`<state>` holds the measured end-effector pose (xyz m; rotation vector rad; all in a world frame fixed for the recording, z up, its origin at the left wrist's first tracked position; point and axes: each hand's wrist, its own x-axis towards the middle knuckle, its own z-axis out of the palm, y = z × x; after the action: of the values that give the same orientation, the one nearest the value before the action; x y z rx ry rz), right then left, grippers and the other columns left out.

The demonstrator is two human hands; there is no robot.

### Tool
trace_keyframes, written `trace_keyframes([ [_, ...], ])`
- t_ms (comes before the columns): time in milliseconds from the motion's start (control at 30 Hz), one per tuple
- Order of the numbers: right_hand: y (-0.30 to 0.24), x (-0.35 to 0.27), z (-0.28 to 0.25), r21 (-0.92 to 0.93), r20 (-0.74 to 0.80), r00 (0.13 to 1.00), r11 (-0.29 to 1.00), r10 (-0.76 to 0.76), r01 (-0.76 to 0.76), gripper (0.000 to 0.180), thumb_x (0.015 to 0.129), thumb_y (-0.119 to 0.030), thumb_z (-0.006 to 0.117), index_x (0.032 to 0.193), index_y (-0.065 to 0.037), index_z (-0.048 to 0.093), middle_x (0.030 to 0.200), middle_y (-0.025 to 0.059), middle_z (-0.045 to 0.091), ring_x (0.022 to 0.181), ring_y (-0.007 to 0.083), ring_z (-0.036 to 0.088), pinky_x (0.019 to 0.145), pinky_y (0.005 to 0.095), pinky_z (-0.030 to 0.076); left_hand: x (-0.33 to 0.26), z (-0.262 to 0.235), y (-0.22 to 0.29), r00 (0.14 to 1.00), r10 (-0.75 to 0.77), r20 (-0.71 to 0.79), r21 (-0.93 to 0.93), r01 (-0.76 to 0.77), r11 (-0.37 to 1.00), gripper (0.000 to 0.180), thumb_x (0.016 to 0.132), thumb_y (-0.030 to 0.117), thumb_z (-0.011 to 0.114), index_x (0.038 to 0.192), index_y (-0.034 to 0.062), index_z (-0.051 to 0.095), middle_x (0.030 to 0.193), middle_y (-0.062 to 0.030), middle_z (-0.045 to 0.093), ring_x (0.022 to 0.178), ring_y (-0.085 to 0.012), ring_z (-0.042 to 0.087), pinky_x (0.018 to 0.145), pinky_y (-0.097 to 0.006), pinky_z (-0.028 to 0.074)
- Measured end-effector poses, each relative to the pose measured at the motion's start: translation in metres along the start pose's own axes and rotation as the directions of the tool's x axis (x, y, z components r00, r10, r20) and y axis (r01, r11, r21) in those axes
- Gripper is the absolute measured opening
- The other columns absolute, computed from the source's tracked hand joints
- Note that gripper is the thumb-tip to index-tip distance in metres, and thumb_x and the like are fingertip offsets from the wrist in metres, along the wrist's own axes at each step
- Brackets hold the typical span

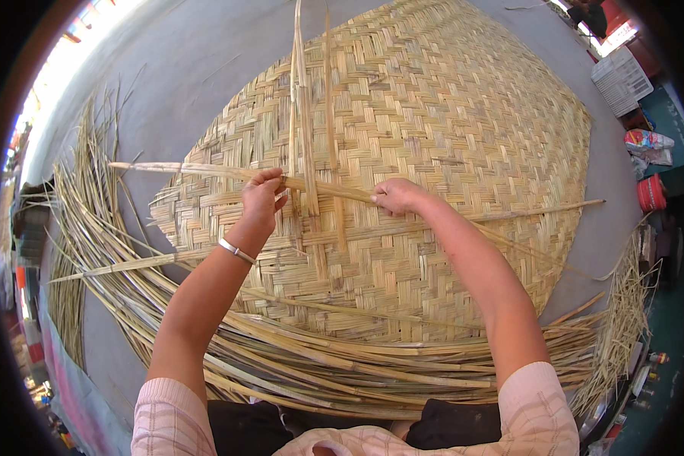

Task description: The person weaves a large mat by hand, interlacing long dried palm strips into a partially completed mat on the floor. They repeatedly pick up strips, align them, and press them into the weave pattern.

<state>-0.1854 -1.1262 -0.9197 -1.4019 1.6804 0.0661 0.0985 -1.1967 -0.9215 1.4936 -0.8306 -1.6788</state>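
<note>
A large woven bamboo mat (448, 114) lies on the grey floor in front of me. A long bamboo strip (197, 170) runs crosswise over it, from the left edge toward the middle. My left hand (262, 196), with a metal bangle on its wrist, grips this strip near several upright strips (305, 114) that stick out past the mat's far edge. My right hand (395, 195) pinches the same crosswise strip a little farther right, fingers closed against the weave.
Loose bamboo strips (342, 365) lie in a thick curved bundle between my knees and the mat, fanning out to the left (91, 228). A white crate (622, 80), bags and a red container (650, 192) stand at the right.
</note>
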Motion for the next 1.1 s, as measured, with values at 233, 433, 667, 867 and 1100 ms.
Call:
trace_keyframes([
  [233, 0.006, 0.001, 0.002, -0.068, 0.187, 0.981, 0.997, 0.044, -0.032, 0.028, 0.095, -0.034, 0.054, 0.099, -0.008, 0.065, 0.075, 0.0065, 0.068, 0.059, 0.0171, 0.062, 0.059, 0.0348, 0.052, -0.03, -0.019, -0.027, 0.99, -0.125, -0.059, 0.214, 0.135, 0.967, 0.015, 0.092, 0.01, 0.055, 0.105, 0.0128, 0.062, 0.094, -0.0002, 0.066, 0.072, -0.0105, 0.063, 0.058, -0.025, 0.049],
  [433, 0.015, 0.005, 0.012, -0.049, 0.118, 0.993, 0.998, -0.027, 0.033, 0.031, 0.091, -0.033, 0.057, 0.083, -0.004, 0.065, 0.066, 0.0074, 0.067, 0.052, 0.017, 0.062, 0.053, 0.034, 0.052, -0.02, -0.022, -0.01, 0.989, -0.142, 0.037, 0.437, 0.112, 0.892, 0.028, 0.092, 0.015, 0.054, 0.118, 0.0067, 0.058, 0.079, -0.0075, 0.067, 0.051, -0.0141, 0.06, 0.045, -0.028, 0.046],
  [667, 0.022, -0.007, 0.017, 0.06, 0.023, 0.998, 0.997, -0.054, 0.052, 0.033, 0.092, -0.033, 0.059, 0.081, -0.002, 0.061, 0.065, 0.0062, 0.063, 0.055, 0.0144, 0.06, 0.053, 0.0315, 0.05, 0.018, -0.064, -0.006, 0.781, 0.273, -0.561, 0.595, 0.152, 0.789, 0.048, 0.089, 0.027, 0.066, 0.126, 0.0006, 0.051, 0.113, -0.0204, 0.06, 0.097, -0.0204, 0.064, 0.058, -0.032, 0.054],
  [867, 0.018, -0.012, 0.021, 0.085, -0.033, 0.999, 0.996, 0.013, -0.011, 0.032, 0.092, -0.033, 0.059, 0.083, -0.002, 0.06, 0.066, 0.0065, 0.063, 0.054, 0.0137, 0.058, 0.054, 0.0311, 0.049, 0.037, -0.079, 0.021, 0.825, -0.04, -0.564, -0.092, -0.015, 0.996, 0.034, 0.09, 0.026, 0.064, 0.108, 0.0023, 0.048, 0.092, -0.0102, 0.059, 0.071, -0.0182, 0.061, 0.053, -0.029, 0.05],
  [1100, 0.023, -0.01, 0.022, 0.117, -0.087, 0.994, 0.992, 0.059, -0.049, 0.032, 0.092, -0.034, 0.059, 0.086, -0.003, 0.063, 0.067, 0.0073, 0.064, 0.055, 0.0153, 0.059, 0.054, 0.0327, 0.048, 0.0, -0.082, 0.049, 0.942, 0.141, -0.304, -0.121, -0.185, 0.975, 0.013, 0.093, 0.019, 0.062, 0.097, 0.009, 0.055, 0.086, -0.0044, 0.065, 0.074, -0.0125, 0.066, 0.054, -0.024, 0.048],
])
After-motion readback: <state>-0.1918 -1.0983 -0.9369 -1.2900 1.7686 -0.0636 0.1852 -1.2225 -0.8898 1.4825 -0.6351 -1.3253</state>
